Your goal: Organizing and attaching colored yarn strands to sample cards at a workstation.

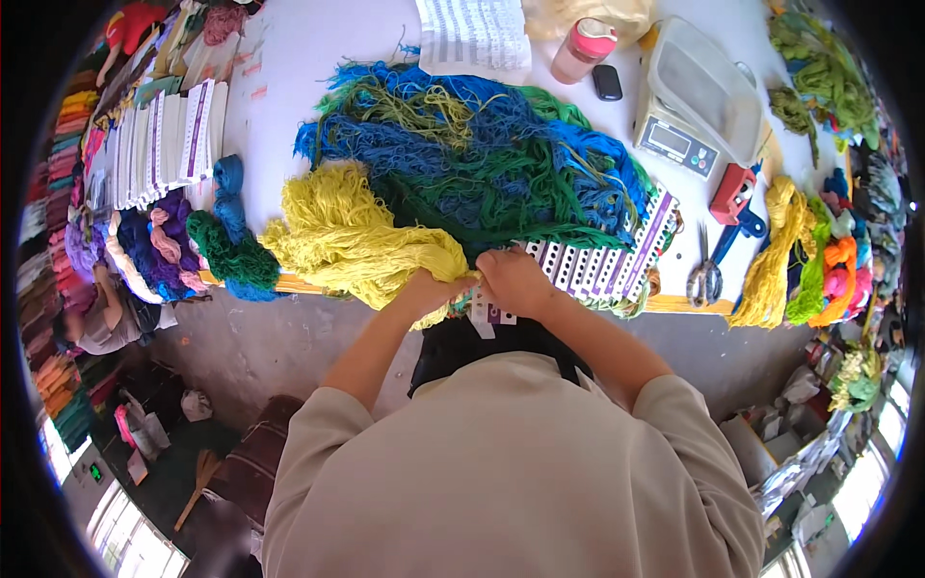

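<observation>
Beige cloth of the person's shirt (511,462), smooth across the back and softly creased at the short sleeves, fills the lower part of the head view. Beyond it, at the near edge of the white tabletop (270,125), the left hand (436,291) has its fingers closed together on the tapered end of a thick, fluffy hank of yellow yarn (356,236), which spreads away to the left in loose, crinkled folds. Right beside it, the right hand (517,282) is bent inward with its fingers curled near the left fingertips; whether they are clamped on a strand, one cannot tell. Past both hands lies a broad, tangled mound of blue and green yarn (482,164), stringy and matted, with the yellow hank against its near left side. Flat white cards (607,270) with rows of round holes and purple bands fan out to the right of the right hand. Farther right are metal scissors (708,279) with looped handles, a boxy scale (674,144) bearing a clear plastic tub (701,87), and twisted, glossy yellow skeins (771,255)
</observation>
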Available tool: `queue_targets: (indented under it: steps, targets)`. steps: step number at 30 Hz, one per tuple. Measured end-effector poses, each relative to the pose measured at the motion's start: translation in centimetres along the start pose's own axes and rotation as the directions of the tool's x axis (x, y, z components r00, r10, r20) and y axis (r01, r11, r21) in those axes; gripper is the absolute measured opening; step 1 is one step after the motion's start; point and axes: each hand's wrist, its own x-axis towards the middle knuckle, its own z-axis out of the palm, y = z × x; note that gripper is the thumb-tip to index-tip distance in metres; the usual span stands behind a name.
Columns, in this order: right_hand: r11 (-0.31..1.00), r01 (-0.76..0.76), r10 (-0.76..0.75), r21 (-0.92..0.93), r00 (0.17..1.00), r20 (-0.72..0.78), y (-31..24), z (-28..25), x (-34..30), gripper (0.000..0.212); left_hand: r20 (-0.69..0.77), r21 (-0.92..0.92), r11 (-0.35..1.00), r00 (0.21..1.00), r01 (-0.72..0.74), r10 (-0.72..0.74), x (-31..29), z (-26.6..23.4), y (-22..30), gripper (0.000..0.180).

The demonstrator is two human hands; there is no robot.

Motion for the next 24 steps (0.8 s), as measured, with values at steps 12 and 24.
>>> queue_targets:
  steps: [12, 24]
  targets:
    - [0.977, -0.184, 0.198, 0.11, 0.971, -0.135, -2.5, -0.1, -0.6, 0.024, 0.04, 0.02, 0.997, 0.997, 0.069, -0.07, 0.1, -0.4, 1.1, 0.028]
    - [0.945, -0.181, 0.221, 0.272, 0.968, -0.121, -1.5, 0.5, -1.2, 0.023, 0.113, -0.138, 0.99, 0.993, 0.037, -0.021, 0.0, -1.2, 0.4, 0.019]
